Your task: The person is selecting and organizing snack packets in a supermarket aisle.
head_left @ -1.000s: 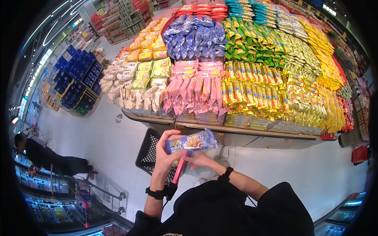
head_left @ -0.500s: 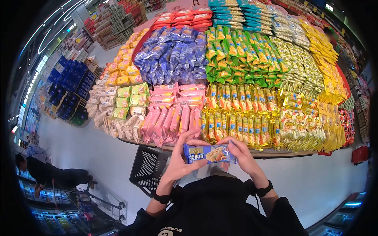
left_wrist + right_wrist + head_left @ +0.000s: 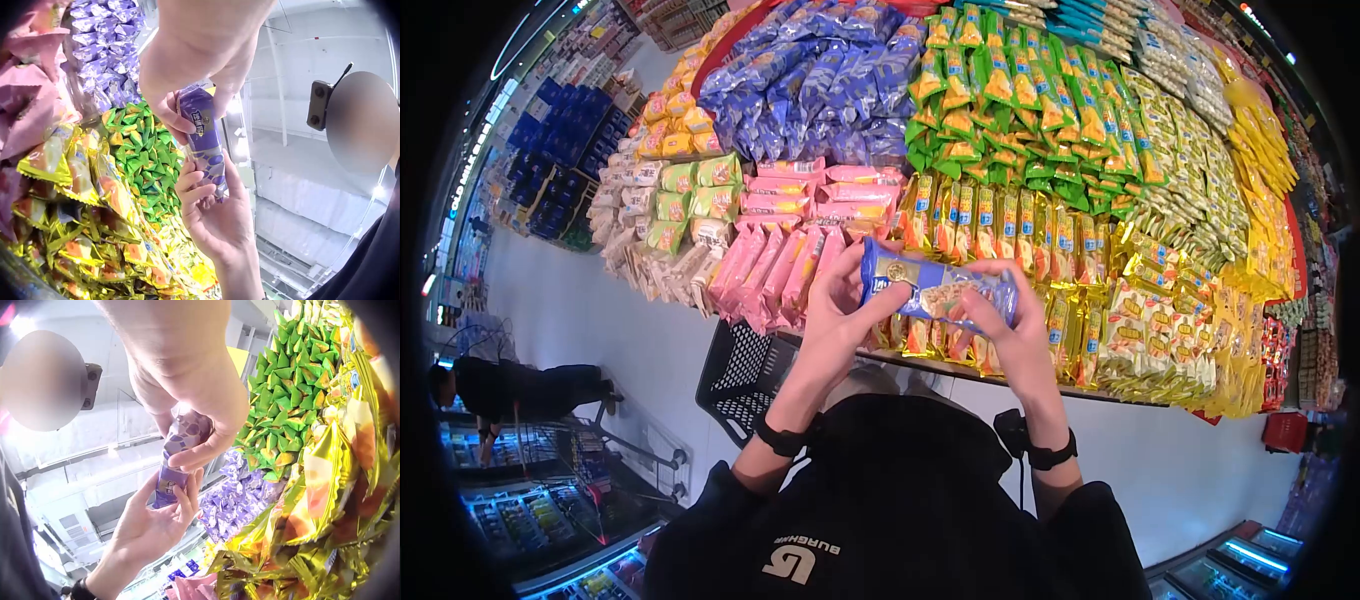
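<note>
A blue-purple sachima packet (image 3: 935,285) is held level between both hands, its printed front turned up to the head camera. My left hand (image 3: 840,310) grips the left end, thumb across the front. At the other end my right hand (image 3: 1020,335) pinches the wrapper between thumb and fingers. The left wrist view shows the packet (image 3: 205,134) looking whole, with the right hand (image 3: 219,225) at its far end. In the right wrist view, fingers of both hands lie along the packet (image 3: 178,447). Gold-wrapped snacks (image 3: 970,215) lie just beyond and beneath the hands.
Piled snacks cover the stand: pink packets (image 3: 775,255), blue packets (image 3: 820,80) and green packets (image 3: 1020,90). A black basket (image 3: 740,375) is on the floor at its front left. A person (image 3: 520,385) with a shopping cart (image 3: 640,445) is at far left.
My right hand has come up from below the packet and taken hold of its right end. Both hands and the packet have moved forward over the stand's front edge, which appears nearer.
</note>
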Available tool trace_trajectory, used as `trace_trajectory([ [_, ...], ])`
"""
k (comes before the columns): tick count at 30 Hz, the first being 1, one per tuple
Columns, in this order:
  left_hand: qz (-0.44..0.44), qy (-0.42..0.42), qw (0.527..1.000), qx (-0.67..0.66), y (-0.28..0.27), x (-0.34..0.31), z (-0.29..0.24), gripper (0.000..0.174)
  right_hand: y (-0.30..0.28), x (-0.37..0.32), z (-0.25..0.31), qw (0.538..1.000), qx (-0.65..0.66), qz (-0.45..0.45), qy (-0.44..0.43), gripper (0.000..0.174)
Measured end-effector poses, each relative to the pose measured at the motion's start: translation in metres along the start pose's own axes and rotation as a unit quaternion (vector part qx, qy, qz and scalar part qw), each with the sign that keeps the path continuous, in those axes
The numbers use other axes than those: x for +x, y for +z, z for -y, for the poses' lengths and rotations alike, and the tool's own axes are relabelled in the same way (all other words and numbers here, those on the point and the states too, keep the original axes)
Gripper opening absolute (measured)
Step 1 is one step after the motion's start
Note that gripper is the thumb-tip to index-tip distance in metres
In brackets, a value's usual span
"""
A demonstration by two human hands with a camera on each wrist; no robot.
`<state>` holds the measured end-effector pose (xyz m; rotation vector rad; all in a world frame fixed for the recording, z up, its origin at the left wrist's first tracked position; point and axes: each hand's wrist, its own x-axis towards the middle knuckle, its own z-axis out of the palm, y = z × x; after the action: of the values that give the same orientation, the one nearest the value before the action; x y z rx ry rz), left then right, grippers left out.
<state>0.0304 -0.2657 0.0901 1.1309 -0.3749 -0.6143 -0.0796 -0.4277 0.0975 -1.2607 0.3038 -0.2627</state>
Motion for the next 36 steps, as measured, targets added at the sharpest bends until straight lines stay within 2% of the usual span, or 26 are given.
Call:
trace_trajectory([
  [3, -0.005, 0.014, 0.999, 0.039, -0.002, 0.004, -0.012, 0.046, 0.0, 0.011, 0.0, 0.997, -0.026, -0.017, -0.071, 0.037],
  [6, 0.041, 0.073, 0.995, 0.057, -0.015, 0.009, -0.016, 0.045, 0.0, 0.018, 0.005, 0.972, -0.145, 0.004, -0.182, 0.042],
  [7, 0.059, 0.085, 0.993, 0.06, -0.016, 0.01, -0.022, 0.044, 0.004, 0.019, 0.007, 0.979, -0.109, 0.012, -0.172, 0.041],
  [8, 0.076, 0.1, 0.99, 0.063, -0.019, 0.011, -0.026, 0.044, 0.003, 0.021, 0.006, 0.973, -0.135, 0.025, -0.187, 0.04],
  [9, 0.095, 0.122, 0.985, 0.075, -0.025, 0.013, -0.028, 0.036, 0.001, 0.025, 0.006, 0.965, -0.16, 0.038, -0.205, 0.04],
  [12, 0.124, 0.09, 0.984, 0.085, -0.047, 0.016, -0.031, 0.03, 0.013, 0.035, 0.01, 0.949, -0.2, 0.043, -0.242, 0.036],
  [17, 0.108, 0.157, 0.976, 0.107, -0.06, 0.02, -0.048, 0.041, 0.039, 0.047, 0.019, 0.916, -0.272, 0.03, -0.295, 0.033],
  [20, 0.123, 0.185, 0.965, 0.137, -0.074, 0.026, -0.052, 0.035, 0.051, 0.051, 0.017, 0.889, -0.322, 0.02, -0.324, 0.032],
  [22, 0.115, 0.243, 0.94, 0.209, -0.082, 0.031, -0.055, 0.033, 0.056, 0.055, 0.019, 0.855, -0.38, 0.023, -0.352, 0.032],
  [23, 0.108, 0.274, 0.925, 0.243, -0.085, 0.032, -0.057, 0.034, 0.058, 0.058, 0.017, 0.854, -0.372, 0.029, -0.362, 0.035],
  [26, 0.06, 0.174, 0.975, 0.122, -0.086, 0.03, -0.063, 0.038, 0.079, 0.059, 0.014, 0.913, -0.296, -0.015, -0.279, 0.048],
  [27, 0.079, 0.212, 0.962, 0.152, -0.089, 0.033, -0.06, 0.044, 0.077, 0.058, 0.012, 0.925, -0.27, -0.006, -0.268, 0.053],
  [29, 0.051, 0.164, 0.975, 0.14, -0.09, 0.034, -0.062, 0.047, 0.079, 0.065, 0.008, 0.944, -0.215, 0.015, -0.252, 0.064],
  [32, 0.024, 0.085, 0.99, 0.11, -0.086, 0.038, -0.07, 0.053, 0.087, 0.069, 0.01, 0.974, -0.136, -0.002, -0.18, 0.07],
  [36, 0.013, 0.021, 0.996, 0.084, -0.084, 0.045, -0.074, 0.058, 0.085, 0.076, 0.008, 0.963, -0.155, 0.007, -0.218, 0.065],
])
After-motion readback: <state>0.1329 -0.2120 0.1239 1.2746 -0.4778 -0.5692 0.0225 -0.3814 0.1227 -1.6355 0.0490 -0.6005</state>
